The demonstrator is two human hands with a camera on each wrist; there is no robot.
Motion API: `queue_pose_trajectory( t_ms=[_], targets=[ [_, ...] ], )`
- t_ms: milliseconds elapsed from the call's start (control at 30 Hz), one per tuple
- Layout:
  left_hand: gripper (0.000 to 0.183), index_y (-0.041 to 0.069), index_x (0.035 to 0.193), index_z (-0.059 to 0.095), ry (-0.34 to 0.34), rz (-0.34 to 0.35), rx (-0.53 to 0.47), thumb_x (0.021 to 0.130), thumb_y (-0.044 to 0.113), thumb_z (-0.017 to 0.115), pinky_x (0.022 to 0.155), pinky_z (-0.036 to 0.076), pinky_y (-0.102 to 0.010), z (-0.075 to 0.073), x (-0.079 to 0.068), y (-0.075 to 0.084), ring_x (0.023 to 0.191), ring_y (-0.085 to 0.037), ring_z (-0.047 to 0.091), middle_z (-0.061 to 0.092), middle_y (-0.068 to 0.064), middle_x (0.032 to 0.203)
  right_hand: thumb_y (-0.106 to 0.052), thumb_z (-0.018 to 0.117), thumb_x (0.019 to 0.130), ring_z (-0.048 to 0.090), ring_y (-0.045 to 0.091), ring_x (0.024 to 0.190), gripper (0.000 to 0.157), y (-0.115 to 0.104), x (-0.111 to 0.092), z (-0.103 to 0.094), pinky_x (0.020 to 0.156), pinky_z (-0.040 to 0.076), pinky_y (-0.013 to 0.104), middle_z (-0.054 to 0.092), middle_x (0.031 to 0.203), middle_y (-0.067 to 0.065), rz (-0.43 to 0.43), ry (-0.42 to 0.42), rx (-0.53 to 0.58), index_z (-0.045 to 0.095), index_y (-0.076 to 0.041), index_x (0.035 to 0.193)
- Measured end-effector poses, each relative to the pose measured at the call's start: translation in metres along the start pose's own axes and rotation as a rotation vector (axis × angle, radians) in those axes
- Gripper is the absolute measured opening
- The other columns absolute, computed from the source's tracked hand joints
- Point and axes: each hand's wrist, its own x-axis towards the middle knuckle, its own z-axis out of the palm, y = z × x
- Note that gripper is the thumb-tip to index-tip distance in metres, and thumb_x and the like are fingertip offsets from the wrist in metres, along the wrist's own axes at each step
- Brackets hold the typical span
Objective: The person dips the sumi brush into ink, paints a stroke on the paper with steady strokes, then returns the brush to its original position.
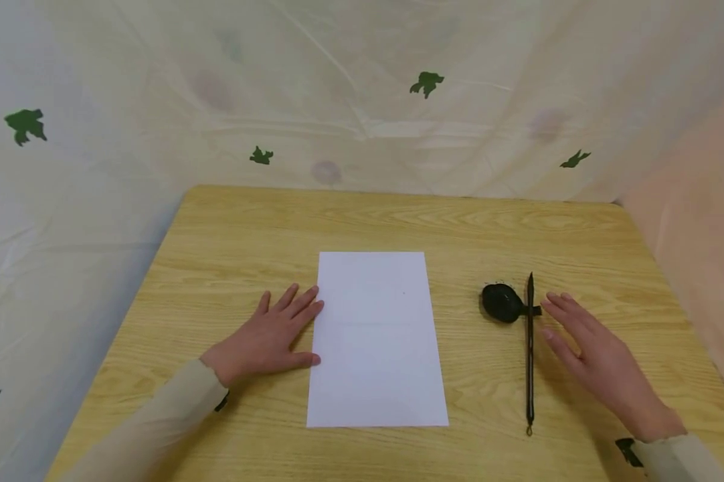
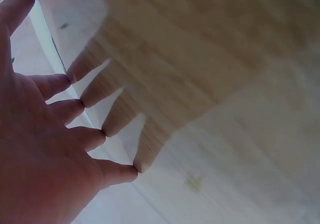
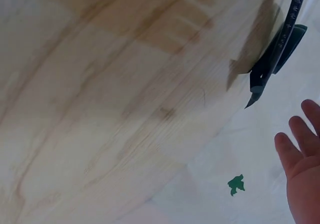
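The left hand (image 1: 265,341) is palm down, its fingers (image 1: 294,305) straight and fanned, pointing forward and toward the right hand (image 1: 599,358). Its thumb (image 1: 303,360) stands well apart from them on the near side. The left wrist view shows the fingertips down and the palm raised. The left forearm (image 1: 157,418), sleeved to the wrist, slants up from behind this hand. The right hand, well apart from the left, is tilted with its palm turned inward; its fingers reach forward and leftward, nearly straight, with the thumb (image 1: 561,351) apart below them. Behind it, only a short, sleeved part of the right forearm (image 1: 681,462) shows.
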Motion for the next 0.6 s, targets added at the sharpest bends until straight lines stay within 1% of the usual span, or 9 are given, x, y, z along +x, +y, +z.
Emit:
queue_pose_trajectory(
  t_ms=[67,100,133,200,233,333,433,600],
  targets=[
    [0.092,0.017,0.154,0.028,-0.003,0.0,0.003,0.085,0.071,0.052,0.104,0.013,-0.07,-0.0003,-0.0004,0.0,0.146,-0.035,0.006,0.012,-0.003,0.162,-0.032,0.054,0.1,0.041,0.027,0.134,0.046,0.0023,0.0013,0.0021,0.109,0.022,0.018,0.05,0.141,0.013,-0.096,0.032,-0.033,0.054,-0.006,0.138],
    [0.092,0.016,0.154,0.028,0.0,0.002,0.007,0.085,0.071,0.052,0.104,0.013,-0.071,-0.0005,-0.0006,0.0,0.146,-0.035,0.006,0.012,-0.004,0.162,-0.037,0.049,0.102,0.044,0.027,0.132,0.046,0.0035,0.0018,0.0029,0.107,0.021,0.013,0.053,0.138,0.013,-0.141,0.042,-0.047,0.057,-0.004,0.134],
    [0.092,0.017,0.154,0.028,-0.001,0.001,0.012,0.085,0.072,0.052,0.104,0.013,-0.07,-0.0006,-0.0006,-0.0001,0.146,-0.035,0.006,0.012,-0.003,0.162,-0.04,0.042,0.104,0.048,0.028,0.128,0.049,0.0048,0.0024,0.0039,0.106,0.02,0.01,0.056,0.134,0.014,-0.19,0.048,-0.06,0.06,-0.003,0.131],
    [0.092,0.017,0.154,0.028,0.0,0.005,0.019,0.085,0.071,0.052,0.104,0.013,-0.07,-0.0013,-0.0011,-0.0001,0.146,-0.036,0.007,0.012,-0.004,0.162,-0.044,0.03,0.105,0.051,0.03,0.123,0.058,0.0066,0.0034,0.0053,0.106,0.02,0.011,0.058,0.129,0.015,-0.266,0.042,-0.08,0.063,0.0,0.125],
    [0.092,0.016,0.154,0.028,0.001,0.008,0.019,0.085,0.071,0.053,0.104,0.013,-0.07,-0.0018,-0.0015,0.0,0.146,-0.036,0.007,0.012,-0.004,0.162,-0.042,0.028,0.106,0.053,0.032,0.12,0.058,0.0073,0.0041,0.0062,0.107,0.02,0.012,0.059,0.126,0.016,-0.301,0.039,-0.091,0.064,0.001,0.123],
    [0.091,0.017,0.154,0.028,0.0,0.008,0.011,0.085,0.07,0.053,0.105,0.013,-0.069,-0.0026,-0.0022,0.0,0.146,-0.036,0.008,0.011,-0.004,0.162,-0.038,0.022,0.107,0.055,0.036,0.114,0.059,0.0081,0.0049,0.0077,0.109,0.018,0.014,0.059,0.124,0.016,-0.371,0.003,-0.123,0.065,0.001,0.121],
    [0.091,0.017,0.154,0.028,-0.002,0.009,0.004,0.085,0.07,0.053,0.105,0.012,-0.069,-0.0026,-0.0025,-0.0002,0.146,-0.036,0.007,0.011,-0.004,0.162,-0.035,0.018,0.108,0.055,0.035,0.112,0.06,0.0082,0.0052,0.0095,0.111,0.015,0.017,0.059,0.125,0.015,-0.414,-0.029,-0.141,0.065,0.0,0.121],
    [0.092,0.017,0.154,0.027,-0.008,0.007,0.011,0.085,0.071,0.052,0.105,0.013,-0.069,-0.0011,-0.0019,-0.0002,0.146,-0.036,0.008,0.011,-0.004,0.162,-0.033,0.014,0.108,0.053,0.031,0.114,0.061,0.0075,0.0042,0.0109,0.112,0.012,0.021,0.058,0.128,0.012,-0.441,-0.087,-0.167,0.064,-0.002,0.122]
  ],
)
